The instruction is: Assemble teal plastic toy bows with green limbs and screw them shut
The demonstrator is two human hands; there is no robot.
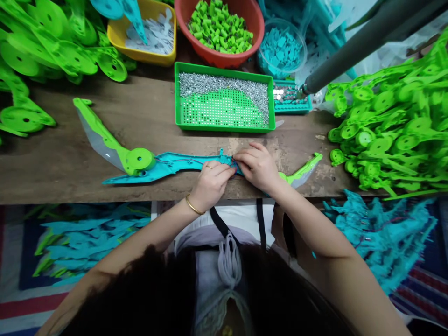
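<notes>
A long blue plastic piece [182, 162] lies near the table's front edge, with a green and clear arm [105, 140] joined at its left end by a round green disc [140, 159]. Another green arm [304, 170] extends at the right. Thin dark wires run along the blue piece. My left hand [212, 182] is closed at its middle, fingertips pressed together by the wires. Opposite it, my right hand [257, 165] is bent over the same spot, its fingertips pinched at the wires. The fingers hide what exactly is gripped.
Behind the hands stands a green tray [226, 128] of small screws. Farther back are a red bowl [219, 56], a yellow bin [143, 55] and a round clear tub [282, 70]. Green parts [385, 135] are heaped right and left. A dark pole [350, 46] slants in.
</notes>
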